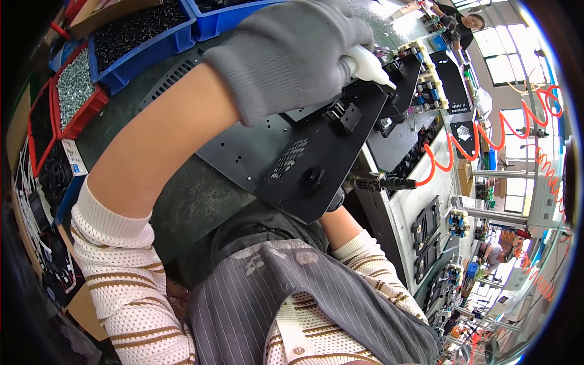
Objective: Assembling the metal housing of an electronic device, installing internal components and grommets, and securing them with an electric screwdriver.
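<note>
My left hand (292,58), in a grey knit glove, is closed round a white squeeze bottle (367,66). The bottle's pointed nozzle angles down to the right, close over the upper edge of a black metal panel (340,155). That panel is tilted and has slots, a round hole and a small black bracket (345,115) on it. My right hand (336,199) grips the panel's lower right edge, with most of its fingers hidden behind it. Under the tilted panel lies another black metal plate (243,152) on the dark bench.
Blue bins (143,52) of small black parts and a red bin (76,91) of silver screws line the far left. An orange coiled air hose (426,167) runs from a connector at the bench's right edge. A metal conveyor (426,207) carries black parts; a co-worker (465,24) stands far right.
</note>
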Demonstrator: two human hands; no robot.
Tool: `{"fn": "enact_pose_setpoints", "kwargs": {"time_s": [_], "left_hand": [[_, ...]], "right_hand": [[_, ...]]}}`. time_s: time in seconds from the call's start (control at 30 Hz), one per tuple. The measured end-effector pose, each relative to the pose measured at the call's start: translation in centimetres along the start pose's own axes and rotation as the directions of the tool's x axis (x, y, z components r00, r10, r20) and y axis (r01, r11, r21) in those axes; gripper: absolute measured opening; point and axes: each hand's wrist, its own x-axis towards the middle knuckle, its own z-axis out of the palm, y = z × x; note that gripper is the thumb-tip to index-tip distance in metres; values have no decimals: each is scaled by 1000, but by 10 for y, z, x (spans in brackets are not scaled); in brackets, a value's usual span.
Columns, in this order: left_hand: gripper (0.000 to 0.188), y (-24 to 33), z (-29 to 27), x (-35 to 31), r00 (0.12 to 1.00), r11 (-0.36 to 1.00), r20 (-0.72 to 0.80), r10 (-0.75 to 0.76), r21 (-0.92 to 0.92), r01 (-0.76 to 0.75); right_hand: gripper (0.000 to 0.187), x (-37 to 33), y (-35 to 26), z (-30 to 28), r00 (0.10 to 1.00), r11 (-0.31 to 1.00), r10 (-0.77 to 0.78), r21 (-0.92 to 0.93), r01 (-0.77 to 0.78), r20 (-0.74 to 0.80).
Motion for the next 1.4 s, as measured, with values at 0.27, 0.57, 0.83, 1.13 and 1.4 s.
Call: {"fn": "enact_pose_setpoints", "kwargs": {"time_s": [0.27,0.57,0.83,1.13,1.4], "left_hand": [[24,2,4,27,947,994,307,-96,87,73],[21,-16,17,18,945,954,133,299,-51,-295],[23,-2,7,18,971,948,176,163,246,-204],[23,1,10,23,962,894,159,222,361,-266],[21,-13,27,25,931,889,68,359,278,-364]], "right_hand": [[32,24,-20,-18,1000,991,-1,132,0,4],[32,15,-13,-16,1000,994,-9,109,8,11],[34,14,-14,-13,1000,994,-10,107,7,25],[38,7,0,-5,993,985,-115,128,115,-7],[52,20,-9,-24,989,979,130,148,-140,73]]}}
